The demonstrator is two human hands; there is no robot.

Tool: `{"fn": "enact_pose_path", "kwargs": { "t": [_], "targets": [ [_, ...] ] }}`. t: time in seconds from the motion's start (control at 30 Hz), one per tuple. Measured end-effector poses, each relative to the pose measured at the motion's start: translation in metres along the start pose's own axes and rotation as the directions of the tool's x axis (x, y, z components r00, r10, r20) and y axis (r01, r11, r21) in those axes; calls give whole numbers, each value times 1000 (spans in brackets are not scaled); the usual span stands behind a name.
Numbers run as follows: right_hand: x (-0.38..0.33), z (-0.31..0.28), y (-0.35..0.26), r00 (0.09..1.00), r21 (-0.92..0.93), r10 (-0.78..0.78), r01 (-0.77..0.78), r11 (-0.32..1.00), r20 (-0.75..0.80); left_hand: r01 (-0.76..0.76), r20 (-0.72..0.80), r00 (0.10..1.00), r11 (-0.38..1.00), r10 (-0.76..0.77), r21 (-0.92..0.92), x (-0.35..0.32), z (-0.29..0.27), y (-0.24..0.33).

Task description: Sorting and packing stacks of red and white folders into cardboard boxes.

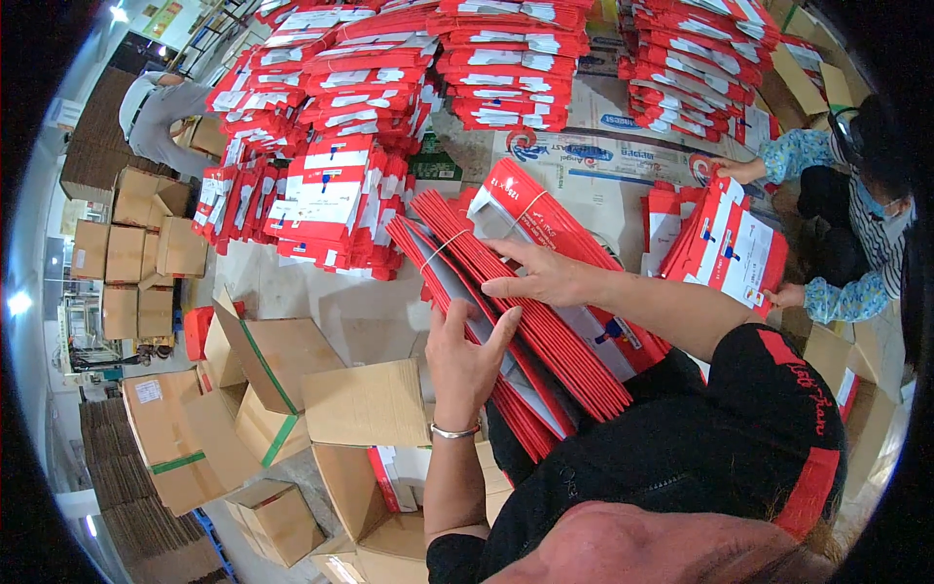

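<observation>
In front of my body stand two thick bunches of flat, folded red cartons with their edges up. My left hand (465, 355), with a silver bangle on its wrist, grips the left bunch (527, 417), thumb and fingers apart across its edges. My right hand (545, 274) clasps the right bunch (564, 343) near its upper end. A thin pale band (445, 247) crosses the upper ends of the bunches, which spread apart lower down. Just beyond my right hand lies another banded bundle of red-and-white cartons (533, 209), partly under my forearm.
Tall stacks of red cartons (511, 68) fill the far side. Open cardboard boxes (365, 404) crowd the left and near side. At the right, a co-worker in patterned sleeves (846, 297) holds red cartons (725, 243). Another person (161, 122) bends over at the far left.
</observation>
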State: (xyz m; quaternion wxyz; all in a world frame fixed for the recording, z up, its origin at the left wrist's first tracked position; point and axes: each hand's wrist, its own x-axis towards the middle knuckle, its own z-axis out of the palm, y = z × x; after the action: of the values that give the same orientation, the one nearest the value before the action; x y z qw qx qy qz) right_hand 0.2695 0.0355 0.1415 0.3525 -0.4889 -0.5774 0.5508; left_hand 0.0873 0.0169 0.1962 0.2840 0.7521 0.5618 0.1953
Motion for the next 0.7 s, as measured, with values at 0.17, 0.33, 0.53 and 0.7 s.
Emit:
{"fn": "enact_pose_path", "kwargs": {
  "t": [0.17,0.33,0.53,0.7],
  "targets": [
    [1,-7,7,998,-34,-60,60,998,7,-61,-9,998,992,60,-115,-2,1,-10],
    [-5,-17,2,996,-71,-90,90,993,10,75,90,995,962,-52,-262,-7,-4,-14],
    [-3,-4,3,994,-80,-95,91,993,-47,-103,-157,985,980,75,-173,-10,3,-16],
    [-8,1,-12,999,33,-51,52,998,-16,-51,-33,998,998,50,-23,-7,-2,-3]
  ]
}}
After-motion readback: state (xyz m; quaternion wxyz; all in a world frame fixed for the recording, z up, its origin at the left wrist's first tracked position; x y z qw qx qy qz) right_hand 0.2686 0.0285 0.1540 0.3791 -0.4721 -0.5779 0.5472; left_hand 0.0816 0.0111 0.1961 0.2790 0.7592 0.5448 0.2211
